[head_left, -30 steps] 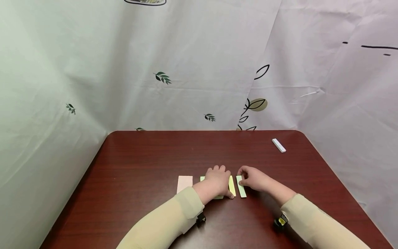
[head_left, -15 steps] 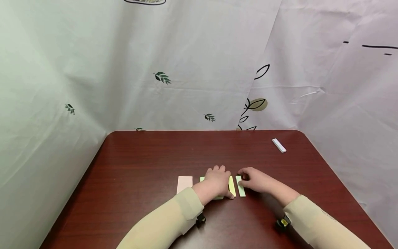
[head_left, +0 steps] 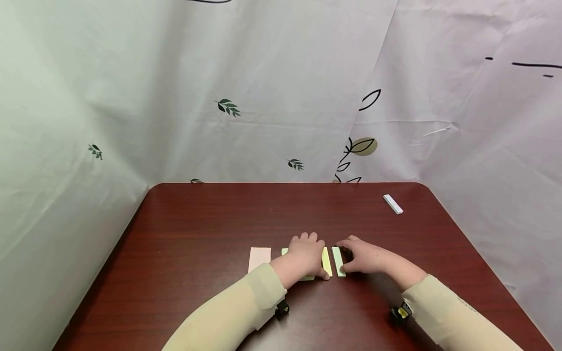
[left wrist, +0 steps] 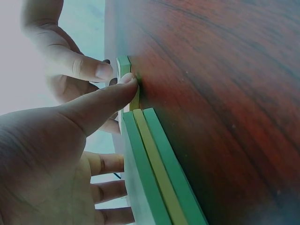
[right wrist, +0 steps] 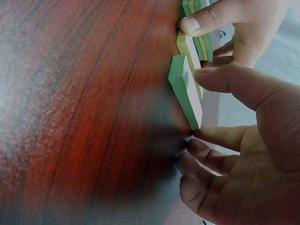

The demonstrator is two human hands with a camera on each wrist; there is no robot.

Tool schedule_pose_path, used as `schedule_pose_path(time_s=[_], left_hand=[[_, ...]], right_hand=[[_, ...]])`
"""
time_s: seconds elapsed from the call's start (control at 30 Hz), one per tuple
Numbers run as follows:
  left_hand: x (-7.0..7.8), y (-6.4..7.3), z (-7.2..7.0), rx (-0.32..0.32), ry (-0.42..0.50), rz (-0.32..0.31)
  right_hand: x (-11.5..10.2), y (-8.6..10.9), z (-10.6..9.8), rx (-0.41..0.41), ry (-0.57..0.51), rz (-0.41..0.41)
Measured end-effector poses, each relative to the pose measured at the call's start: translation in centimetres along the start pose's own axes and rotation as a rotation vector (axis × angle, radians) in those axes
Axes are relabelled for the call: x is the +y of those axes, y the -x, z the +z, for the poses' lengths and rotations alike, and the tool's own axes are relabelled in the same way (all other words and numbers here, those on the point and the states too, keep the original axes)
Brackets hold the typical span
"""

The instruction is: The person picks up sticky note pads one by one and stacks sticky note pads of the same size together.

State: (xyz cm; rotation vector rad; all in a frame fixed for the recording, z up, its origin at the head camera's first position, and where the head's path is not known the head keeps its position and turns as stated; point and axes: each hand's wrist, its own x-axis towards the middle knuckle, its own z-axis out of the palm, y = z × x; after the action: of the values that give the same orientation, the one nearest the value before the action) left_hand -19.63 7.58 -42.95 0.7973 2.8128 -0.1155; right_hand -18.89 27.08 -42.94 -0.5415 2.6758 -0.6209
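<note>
In the head view, a narrow pale-green bar (head_left: 337, 258) lies beside a narrow yellow bar (head_left: 326, 261), a slim gap between them. My right hand (head_left: 368, 257) spans the green bar, index fingertip at its far end and thumb at its near part. My left hand (head_left: 304, 257) lies over a layered green-and-yellow stack (left wrist: 152, 159), mostly covering it in the head view. Its thumb sits at the yellow bar's near end, the index finger at the far end. In the right wrist view, the green bar (right wrist: 186, 96) lies flat on the table.
A pink rectangular pad (head_left: 260, 258) lies left of the stack, partly behind my left sleeve. Toward the back right corner of the dark red-brown table (head_left: 210, 219) is a small white bar (head_left: 392, 204). White patterned cloth (head_left: 263, 87) hangs behind and at both sides.
The green bar has shifted slightly left toward the yellow one. My right thumb has moved from over the bar's top to its right edge. My left hand has stayed in place.
</note>
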Motion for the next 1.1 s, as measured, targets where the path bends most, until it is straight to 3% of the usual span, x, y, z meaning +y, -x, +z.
schedule_pose_path(time_s=[0.5,0.73,0.93,1.1], left_hand=[[0.1,0.2,-0.3,-0.003,-0.001,0.005],[0.1,0.3,-0.2,0.001,0.007,-0.006],[0.0,0.2,0.0,0.007,0.011,-0.007],[-0.1,0.3,0.2,0.017,0.023,-0.002]], right_hand=[[0.0,-0.1,0.6,0.044,-0.017,-0.004],[0.0,-0.1,1.1,0.063,-0.155,0.027],[-0.1,0.0,1.6,0.164,-0.190,0.028],[-0.3,-0.1,1.7,0.187,-0.401,-0.007]])
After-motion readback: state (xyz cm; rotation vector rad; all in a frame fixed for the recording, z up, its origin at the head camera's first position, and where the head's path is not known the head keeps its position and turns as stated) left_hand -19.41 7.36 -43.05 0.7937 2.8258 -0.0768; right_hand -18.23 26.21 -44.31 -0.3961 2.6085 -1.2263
